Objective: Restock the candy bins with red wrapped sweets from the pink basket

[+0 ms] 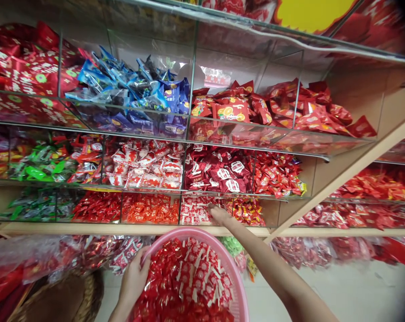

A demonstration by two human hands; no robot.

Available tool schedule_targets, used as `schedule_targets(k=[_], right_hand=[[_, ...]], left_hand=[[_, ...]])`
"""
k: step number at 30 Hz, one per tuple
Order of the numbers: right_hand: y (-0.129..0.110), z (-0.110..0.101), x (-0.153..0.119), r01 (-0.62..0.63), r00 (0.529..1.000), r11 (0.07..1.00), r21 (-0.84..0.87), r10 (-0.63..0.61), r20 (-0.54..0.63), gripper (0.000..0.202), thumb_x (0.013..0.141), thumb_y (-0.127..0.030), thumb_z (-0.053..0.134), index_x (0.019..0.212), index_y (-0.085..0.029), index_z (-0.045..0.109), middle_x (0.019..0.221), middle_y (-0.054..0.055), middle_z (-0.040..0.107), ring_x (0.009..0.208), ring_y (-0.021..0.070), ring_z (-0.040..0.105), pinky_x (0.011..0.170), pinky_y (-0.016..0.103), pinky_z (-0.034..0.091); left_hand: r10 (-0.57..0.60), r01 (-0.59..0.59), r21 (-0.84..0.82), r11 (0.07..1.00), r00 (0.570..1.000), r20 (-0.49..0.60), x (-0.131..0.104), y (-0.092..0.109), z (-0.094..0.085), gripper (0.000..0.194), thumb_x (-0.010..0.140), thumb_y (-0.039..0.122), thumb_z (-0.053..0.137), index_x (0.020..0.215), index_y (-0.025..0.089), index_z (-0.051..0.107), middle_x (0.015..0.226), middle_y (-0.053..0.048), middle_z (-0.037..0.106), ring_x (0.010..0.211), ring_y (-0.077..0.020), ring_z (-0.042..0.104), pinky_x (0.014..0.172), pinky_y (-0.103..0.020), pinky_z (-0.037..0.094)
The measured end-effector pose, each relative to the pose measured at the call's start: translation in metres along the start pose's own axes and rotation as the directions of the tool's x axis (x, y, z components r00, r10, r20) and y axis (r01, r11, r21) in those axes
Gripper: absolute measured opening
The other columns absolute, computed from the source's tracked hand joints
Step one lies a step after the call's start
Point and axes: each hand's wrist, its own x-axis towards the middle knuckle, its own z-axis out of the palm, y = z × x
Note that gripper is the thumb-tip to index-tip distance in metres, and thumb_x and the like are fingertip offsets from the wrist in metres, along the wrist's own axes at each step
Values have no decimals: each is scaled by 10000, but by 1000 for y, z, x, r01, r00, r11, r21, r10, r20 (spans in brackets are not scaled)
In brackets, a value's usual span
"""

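Observation:
A pink plastic basket holds red-wrapped candies and red-and-white packets. My left hand grips its left rim, thumb inside. My right hand reaches over the front edge of the bottom shelf, into the compartment of small red-and-white packets. Its fingers are bent down at the packets and too small and blurred to tell whether they hold one. Beside that compartment lie orange-red candies on the left and red-and-yellow candies on the right.
Glass-divided shelves rise in tiers with blue packets, red orange-print packets and dark red packets. A slanted wooden panel stands at the right. Bagged candies lie under the shelf. A woven basket is at lower left.

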Motion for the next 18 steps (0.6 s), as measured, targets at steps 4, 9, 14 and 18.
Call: schedule_targets(k=[4,9,14,18], right_hand=[[3,3,3,47,998,997,-63,-49,-32,210,775,-148,502,967,-153,587,1080,142,554,916,213,569,708,273,443],[6,3,5,72,997,995,-63,-74,-26,253,764,-179,537,1015,-180,566,1099,122,551,950,208,555,746,268,432],[7,5,5,79,996,995,-62,-82,-45,431,735,-168,565,1156,-189,476,1223,148,466,1018,231,522,800,299,412],[10,9,7,64,997,998,8,-63,-52,444,742,-258,578,1169,-192,474,1231,144,460,1034,234,509,811,292,396]], left_hand=[[-5,5,-3,1000,1000,-8,0,0,0,312,796,406,380,1026,239,509,867,-4,682,599,-134,619,601,-220,471],[-27,27,21,999,1000,3,-1,4,-2,325,800,398,374,1045,231,509,811,4,685,564,-138,609,559,-219,462],[-40,40,10,999,999,9,0,5,-3,321,799,389,379,1035,219,513,861,-9,683,593,-128,606,602,-218,463],[-42,42,25,999,999,0,0,5,-2,332,797,394,376,1044,219,514,813,-4,687,483,-119,561,536,-221,450]])
